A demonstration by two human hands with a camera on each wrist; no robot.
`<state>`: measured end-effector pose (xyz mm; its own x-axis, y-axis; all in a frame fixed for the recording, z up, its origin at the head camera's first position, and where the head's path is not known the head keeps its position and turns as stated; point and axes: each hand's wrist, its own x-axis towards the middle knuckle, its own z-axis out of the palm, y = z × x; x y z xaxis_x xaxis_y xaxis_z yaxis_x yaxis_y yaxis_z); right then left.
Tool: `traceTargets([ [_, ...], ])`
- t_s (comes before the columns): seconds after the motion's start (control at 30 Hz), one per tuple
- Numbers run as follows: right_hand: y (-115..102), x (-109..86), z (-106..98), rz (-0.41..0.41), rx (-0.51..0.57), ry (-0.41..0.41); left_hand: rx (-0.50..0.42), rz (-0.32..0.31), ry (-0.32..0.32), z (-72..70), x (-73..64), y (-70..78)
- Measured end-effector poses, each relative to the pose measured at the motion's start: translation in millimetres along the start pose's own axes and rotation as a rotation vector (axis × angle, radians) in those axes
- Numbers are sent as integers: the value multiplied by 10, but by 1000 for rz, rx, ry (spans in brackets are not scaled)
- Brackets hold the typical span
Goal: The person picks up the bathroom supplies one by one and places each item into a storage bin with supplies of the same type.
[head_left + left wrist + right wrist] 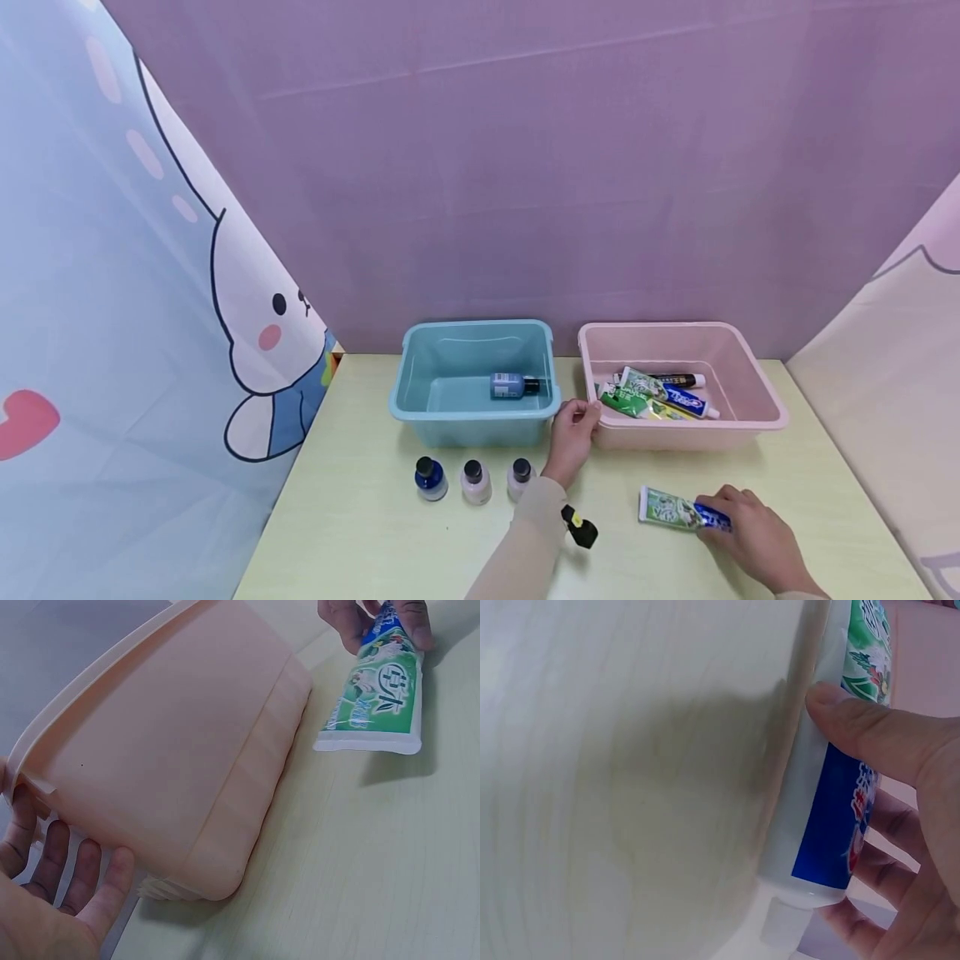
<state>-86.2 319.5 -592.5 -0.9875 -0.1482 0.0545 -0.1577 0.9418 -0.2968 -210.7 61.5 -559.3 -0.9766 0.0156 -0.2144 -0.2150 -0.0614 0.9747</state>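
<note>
My right hand (pixel 757 535) grips a green, white and blue toothpaste tube (pixel 670 509) over the table in front of the pink basin (pixel 686 437). In the right wrist view the thumb lies across the tube (pixel 821 817), fingers on its far side and the white cap at the lower end. My left hand (pixel 572 439) holds the pink basin's near left corner by the rim; the left wrist view shows its fingers (pixel 86 874) bent under that rim. Several toothpaste tubes (pixel 684 402) lie inside the pink basin, one of them dark with a white cap.
A blue basin (pixel 480 432) stands left of the pink one, with a blue black-capped bottle (pixel 507 385) lying in it. Before it stand a dark blue bottle (pixel 431 481) and two pale bottles (pixel 476 485), the right one beside my left forearm. Purple cloth (pixel 570 183) hangs behind.
</note>
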Motion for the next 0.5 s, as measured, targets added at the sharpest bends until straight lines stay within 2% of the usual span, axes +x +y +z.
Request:
traceTargets([
  [0.13,-8,29,-6,1,-9,4,1,0,4,0,-1,4],
  [0.5,-43,80,-48,-35,-13,77,17,-2,0,1,-11,6],
])
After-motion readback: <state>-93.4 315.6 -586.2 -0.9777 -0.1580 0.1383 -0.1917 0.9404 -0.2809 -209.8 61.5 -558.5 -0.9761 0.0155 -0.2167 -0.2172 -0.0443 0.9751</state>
